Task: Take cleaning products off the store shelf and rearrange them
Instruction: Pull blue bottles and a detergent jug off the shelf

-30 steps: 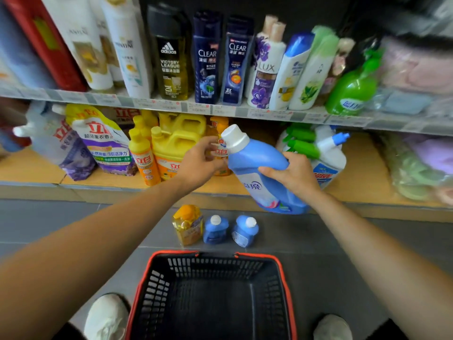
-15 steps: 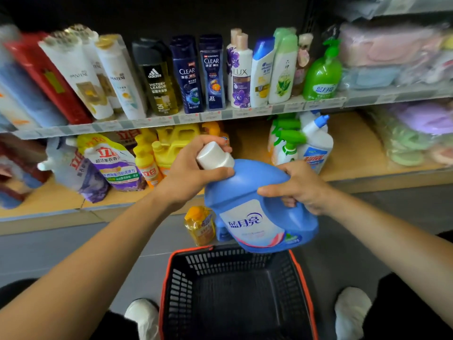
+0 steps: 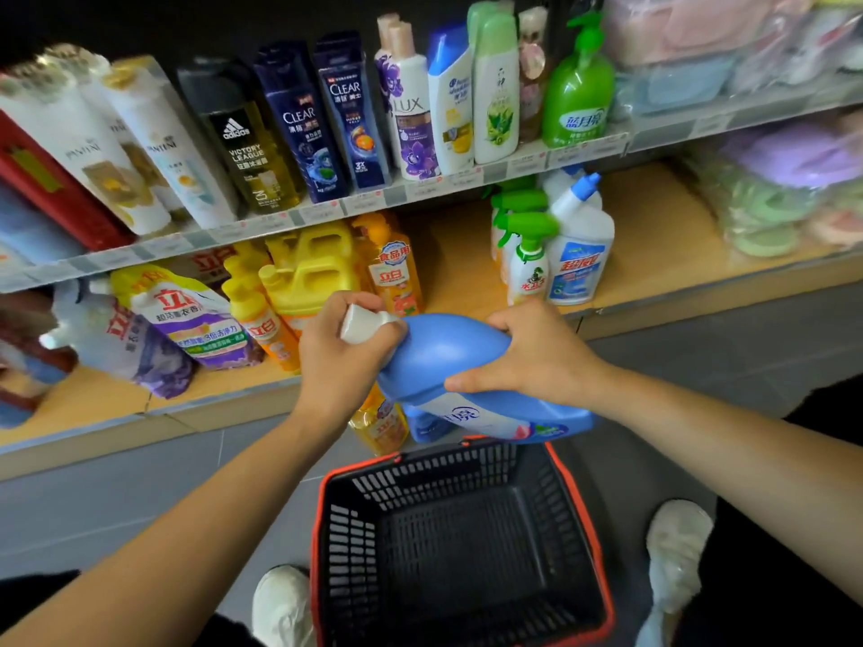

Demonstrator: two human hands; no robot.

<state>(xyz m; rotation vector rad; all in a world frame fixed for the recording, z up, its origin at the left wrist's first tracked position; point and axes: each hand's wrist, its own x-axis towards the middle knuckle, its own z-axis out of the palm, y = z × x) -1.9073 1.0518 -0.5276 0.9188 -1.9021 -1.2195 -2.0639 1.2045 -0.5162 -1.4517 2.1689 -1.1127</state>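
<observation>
A large blue detergent bottle (image 3: 448, 352) with a white cap (image 3: 362, 323) lies tilted on its side in the air, above the far rim of a black basket with a red rim (image 3: 602, 567). My left hand (image 3: 345, 361) grips its neck just under the cap. My right hand (image 3: 537, 357) holds the bottle's body from the right. The basket stands on the grey floor between my white shoes, with nothing inside.
The lower shelf (image 3: 654, 212) carries yellow detergent jugs (image 3: 308, 273), refill pouches (image 3: 187, 319) and spray bottles (image 3: 527, 254). An orange bottle (image 3: 378, 427) and a small blue one (image 3: 422, 424) stand on the floor behind the basket. Shampoo bottles line the upper shelf (image 3: 327, 207).
The blue bottle has come off the lower shelf and down toward the basket, tipping more onto its side. My left hand moved from the shelf items to the bottle's neck.
</observation>
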